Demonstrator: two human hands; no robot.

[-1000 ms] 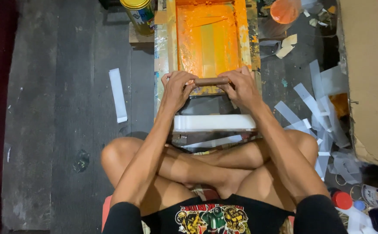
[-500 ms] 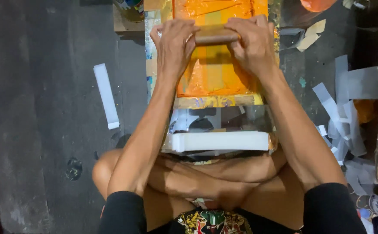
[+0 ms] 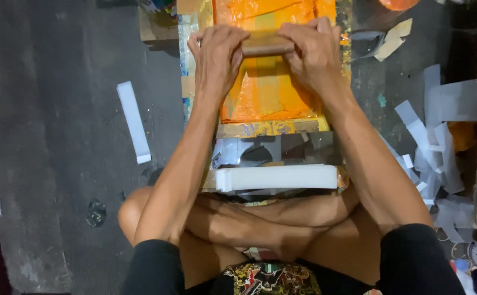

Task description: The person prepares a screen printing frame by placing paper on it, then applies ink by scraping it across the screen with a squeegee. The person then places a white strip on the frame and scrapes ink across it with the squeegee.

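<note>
Since a second ago both hands have pushed the brown wooden squeegee handle (image 3: pixel 267 43) well away from the body, from the near edge of the orange-inked printing screen (image 3: pixel 268 90) up toward its far end; over the last half second it barely changes. Left hand (image 3: pixel 216 54) is wrapped around the left end of the handle, fingers curled tight over it, and the right hand (image 3: pixel 315 52) grips the right end the same way, so only the middle bit of the wood shows between them. That handle lies crosswise on the screen, which sits on the dark grey floor (image 3: pixel 58 164) straight ahead of the crossed legs. Orange ink covers the mesh nearer than the hands, with a paint-smeared frame edge at the near side. Just nearer than that is a shiny silver sheet, then a white rectangular stack of paper (image 3: pixel 276 177) right against the shins. A white paper strip (image 3: pixel 134 123) lies off to the left, and a messy pile of pale paper offcuts (image 3: pixel 435 142) to the right.
</note>
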